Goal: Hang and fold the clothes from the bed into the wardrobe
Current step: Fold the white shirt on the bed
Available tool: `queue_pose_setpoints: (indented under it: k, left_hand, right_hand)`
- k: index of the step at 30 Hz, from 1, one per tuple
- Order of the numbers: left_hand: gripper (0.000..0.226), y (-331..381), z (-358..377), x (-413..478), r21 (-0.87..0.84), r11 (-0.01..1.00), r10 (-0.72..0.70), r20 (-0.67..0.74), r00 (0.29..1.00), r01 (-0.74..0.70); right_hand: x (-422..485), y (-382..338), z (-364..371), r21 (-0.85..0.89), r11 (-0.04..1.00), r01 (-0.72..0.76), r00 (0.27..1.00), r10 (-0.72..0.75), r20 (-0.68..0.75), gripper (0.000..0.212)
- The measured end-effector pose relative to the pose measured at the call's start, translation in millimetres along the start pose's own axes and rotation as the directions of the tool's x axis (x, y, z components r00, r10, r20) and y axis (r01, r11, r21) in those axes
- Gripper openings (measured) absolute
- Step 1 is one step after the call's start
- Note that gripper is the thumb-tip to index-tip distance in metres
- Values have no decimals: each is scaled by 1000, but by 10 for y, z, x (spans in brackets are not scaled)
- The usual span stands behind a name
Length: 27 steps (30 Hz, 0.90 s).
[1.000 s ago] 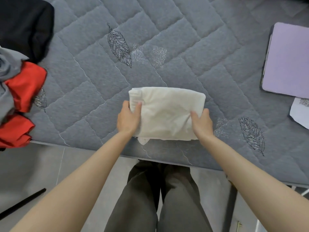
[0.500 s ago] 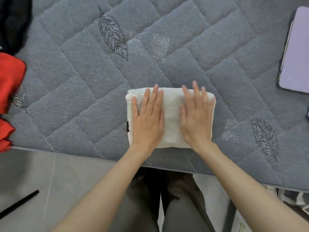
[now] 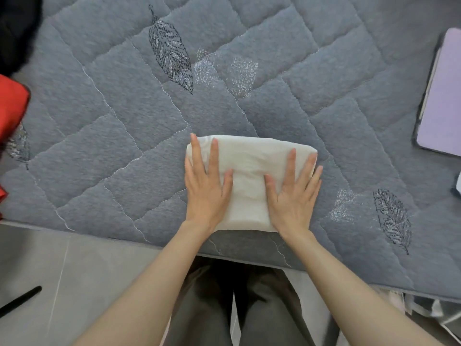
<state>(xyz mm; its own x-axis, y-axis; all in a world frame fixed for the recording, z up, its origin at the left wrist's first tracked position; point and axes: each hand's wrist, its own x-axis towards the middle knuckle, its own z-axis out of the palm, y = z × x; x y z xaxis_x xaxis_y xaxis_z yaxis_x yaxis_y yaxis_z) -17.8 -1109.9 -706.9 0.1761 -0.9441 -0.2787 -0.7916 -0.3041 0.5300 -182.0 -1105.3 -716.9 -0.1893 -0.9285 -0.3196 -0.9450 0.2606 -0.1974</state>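
The bed's grey quilted cover fills most of your view, stitched in diamonds with embroidered leaves. Below its near edge runs the grey tiled floor, and your dark trousers stand right against the bed. At the far right edge a flat lavender case lies on the cover; you cannot tell whether it is a tablet or a notebook.

The folded white garment sits as a neat rectangle on the bed in front of you, close to the near edge. A black garment lies in the top left corner, with a red garment below it, both well apart from the white one.

Your left hand lies flat on the white garment's left part and your right hand on its right part. Both have straight, spread fingers pressing down and grasping nothing. A thin black rod lies on the floor at the lower left.
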Motion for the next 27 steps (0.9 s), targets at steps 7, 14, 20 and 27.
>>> queue_pose_setpoints:
  k: [7,14,20,27]
  left_hand:
    - [84,-36,-48,-116,-372,904,-243,-37,969,212]
    - [88,-89,-53,40,-336,902,-281,23,959,272]
    - [85,-102,-221,-68,-478,829,-287,79,955,289]
    - [80,-117,-805,-660,-615,722,-426,-33,904,317]
  right_hand:
    - [-105,-226,-77,163,950,-267,961,275,-26,81]
    - [-9,-92,-135,470,832,-295,955,275,112,81]
    - [-140,-110,-420,574,791,-211,977,181,110,82]
    - [-480,-408,-988,594,804,-23,990,-66,128,82]
